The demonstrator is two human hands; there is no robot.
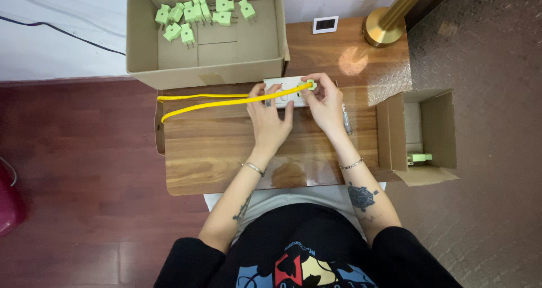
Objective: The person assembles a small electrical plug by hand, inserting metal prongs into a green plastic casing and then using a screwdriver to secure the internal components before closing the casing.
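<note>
White plastic power strip (285, 91), flat on the glossy wooden tabletop (226, 147), pinned under the spread, unclenched fingers of the left hand (270, 121), seemingly to keep it from sliding. Pale green plug (310, 85) at the strip's far end, pinched between thumb and fingertips of the right hand (326, 104), seated on or pressed into a socket; how deep, impossible to tell. Yellow flat cable (214, 100) trailing from the plug leftward past the left fingers, looped back over the table edge. Beyond the fingertips, large open cardboard box (141, 39) holding a loose heap of matching green plugs (195, 14). Right of the right hand, smaller cardboard box (440, 130) with one green plug inside (419, 158). Slim pen-like tool (346, 120) just beside the right wrist. Brass lamp base (385, 25) and small white square device (326, 24) farther off.
</note>
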